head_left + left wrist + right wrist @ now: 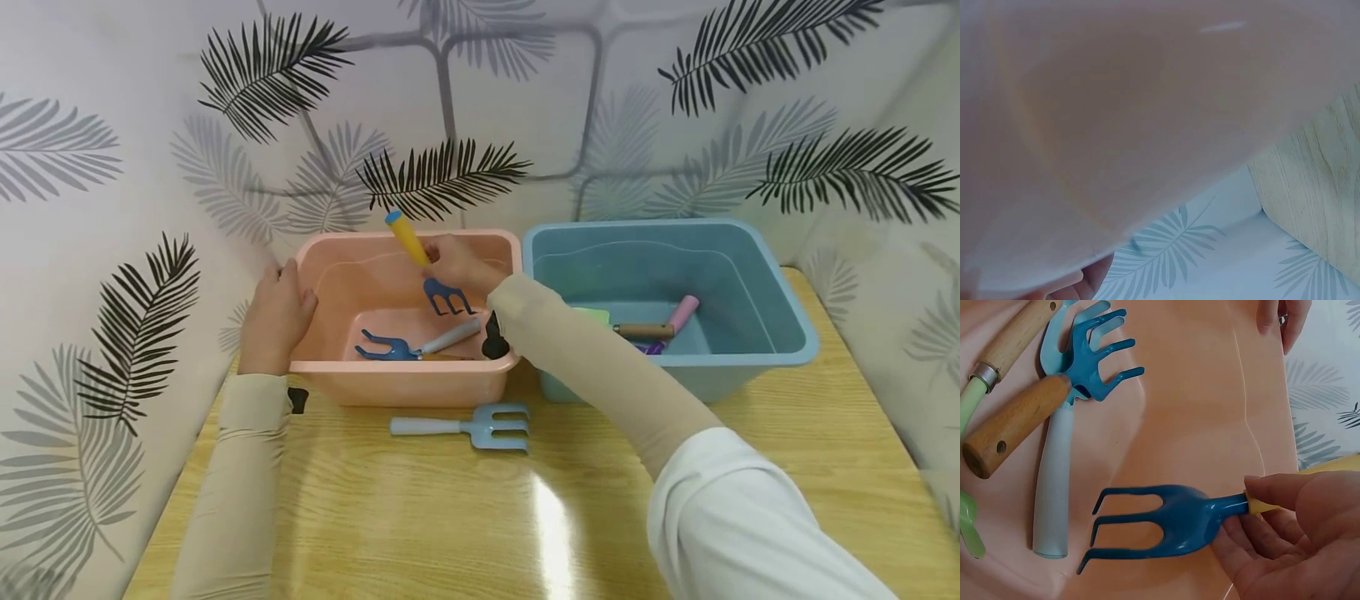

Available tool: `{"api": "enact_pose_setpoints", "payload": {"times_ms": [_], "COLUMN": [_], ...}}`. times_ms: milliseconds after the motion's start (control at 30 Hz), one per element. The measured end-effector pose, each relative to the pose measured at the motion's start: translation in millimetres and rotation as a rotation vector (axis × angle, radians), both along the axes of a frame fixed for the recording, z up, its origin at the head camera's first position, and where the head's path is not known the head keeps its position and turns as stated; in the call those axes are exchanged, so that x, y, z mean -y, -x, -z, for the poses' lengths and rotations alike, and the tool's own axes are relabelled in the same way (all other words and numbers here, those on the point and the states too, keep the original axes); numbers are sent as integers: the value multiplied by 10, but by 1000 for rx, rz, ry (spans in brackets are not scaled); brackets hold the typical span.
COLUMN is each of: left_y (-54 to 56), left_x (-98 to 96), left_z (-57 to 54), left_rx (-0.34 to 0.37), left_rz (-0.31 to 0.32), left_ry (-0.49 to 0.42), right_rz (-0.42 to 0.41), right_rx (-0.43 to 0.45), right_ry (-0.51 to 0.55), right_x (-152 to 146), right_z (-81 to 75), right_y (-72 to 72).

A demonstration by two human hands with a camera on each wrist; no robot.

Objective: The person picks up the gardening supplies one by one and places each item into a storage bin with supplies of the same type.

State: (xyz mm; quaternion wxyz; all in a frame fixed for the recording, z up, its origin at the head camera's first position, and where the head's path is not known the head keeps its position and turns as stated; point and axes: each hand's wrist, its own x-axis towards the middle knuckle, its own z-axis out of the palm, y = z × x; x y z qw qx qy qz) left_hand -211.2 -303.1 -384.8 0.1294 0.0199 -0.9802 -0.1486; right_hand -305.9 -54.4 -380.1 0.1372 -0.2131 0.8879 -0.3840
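My right hand (pixel 456 262) holds a small hand cultivator (pixel 1179 522) by its yellow handle (pixel 407 238), over the inside of the peach tub (pixel 420 385). Its three blue bent prongs point down towards the tub floor. With my left hand (pixel 274 315) I grip the tub's left rim. Below the cultivator lie a blue three-pronged fork (pixel 1088 362) with a wooden handle and a pale blue tool (pixel 1054 481), crossing each other. A green tool with a wooden handle (pixel 1016 340) is beside them. The left wrist view shows mostly the tub's blurred wall.
A blue tub (pixel 750 358) stands right of the peach one, holding a pink-handled tool (pixel 683 313), a wooden-handled one (pixel 645 331) and something light green. On the wooden table (pixel 420 525) in front lies a light blue fork (pixel 480 427). A leaf-patterned wall covering (pixel 517 117) rises behind.
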Motion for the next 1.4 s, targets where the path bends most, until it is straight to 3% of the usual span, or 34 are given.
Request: {"api": "enact_pose_setpoints", "payload": {"times_ms": [367, 867, 1400], "left_y": [-2, 4, -1], "left_x": [-6, -11, -8], "left_z": [-34, -26, -4], "left_rx": [16, 32, -10], "left_rz": [-3, -3, 9], "left_ry": [6, 6, 6], "right_rz": [-23, -1, -34], "right_rx": [8, -3, 67], "right_ry": [-94, -92, -62], "right_x": [7, -15, -38], "right_z": [56, 81, 68], "right_y": [16, -14, -62]}}
